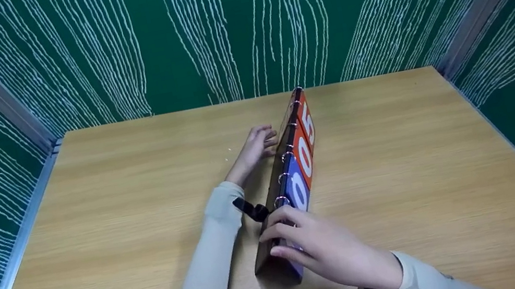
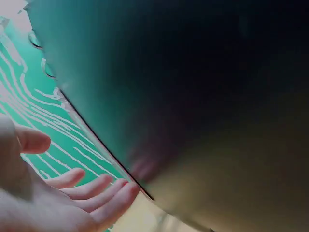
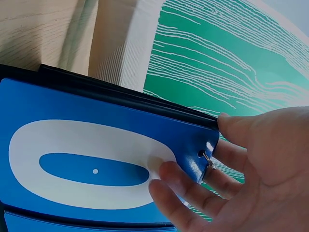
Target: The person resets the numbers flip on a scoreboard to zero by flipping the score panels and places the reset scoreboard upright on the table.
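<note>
A flip scoreboard (image 1: 298,150) stands tent-like on the table, seen nearly end-on, with metal rings along its top edge. Its right face carries red cards reading 5 and 0 toward the far end and a blue 0 card (image 3: 111,104) nearer me. My right hand (image 1: 332,250) grips the near end, some fingers over the top and others against the blue card's face; this hides part of the near blue side. Along the dark back panel (image 2: 217,96), my left hand (image 1: 253,148) has its fingers spread and relaxed, fingertips right at the panel's edge.
The wooden table (image 1: 116,217) extends on both sides of the scoreboard. Green walls with white wavy lines (image 1: 247,24) enclose its back and sides. A dark wrist strap (image 1: 250,210) on the left sleeve sits close beside the scoreboard.
</note>
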`<state>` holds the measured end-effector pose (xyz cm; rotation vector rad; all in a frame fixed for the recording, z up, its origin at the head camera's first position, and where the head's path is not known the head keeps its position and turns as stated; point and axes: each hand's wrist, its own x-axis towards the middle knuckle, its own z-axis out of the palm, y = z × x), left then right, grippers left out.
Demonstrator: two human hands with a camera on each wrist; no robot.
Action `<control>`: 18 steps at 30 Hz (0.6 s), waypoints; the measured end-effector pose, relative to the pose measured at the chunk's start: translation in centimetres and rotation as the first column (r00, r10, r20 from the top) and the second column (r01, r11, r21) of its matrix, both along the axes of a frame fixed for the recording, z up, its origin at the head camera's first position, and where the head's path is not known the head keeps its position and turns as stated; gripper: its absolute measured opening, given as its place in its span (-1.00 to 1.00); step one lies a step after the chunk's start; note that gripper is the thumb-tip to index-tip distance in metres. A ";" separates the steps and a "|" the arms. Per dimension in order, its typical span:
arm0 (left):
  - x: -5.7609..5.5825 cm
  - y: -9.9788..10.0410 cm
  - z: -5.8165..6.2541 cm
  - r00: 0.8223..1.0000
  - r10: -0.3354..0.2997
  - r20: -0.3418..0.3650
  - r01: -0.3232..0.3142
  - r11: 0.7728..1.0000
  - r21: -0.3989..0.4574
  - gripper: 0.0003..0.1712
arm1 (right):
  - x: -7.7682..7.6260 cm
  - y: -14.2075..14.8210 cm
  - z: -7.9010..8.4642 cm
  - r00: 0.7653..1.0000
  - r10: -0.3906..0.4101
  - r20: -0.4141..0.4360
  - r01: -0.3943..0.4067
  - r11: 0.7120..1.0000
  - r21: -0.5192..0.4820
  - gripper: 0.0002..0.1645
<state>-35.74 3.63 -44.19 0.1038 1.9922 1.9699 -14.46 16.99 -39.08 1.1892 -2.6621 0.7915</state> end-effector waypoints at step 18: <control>-1.1 -1.0 -0.7 0.967 -0.188 0.174 0.214 0.966 -0.144 -0.36 | 0.2 0.0 0.2 0.999 -0.018 0.029 0.018 1.000 0.002 -0.71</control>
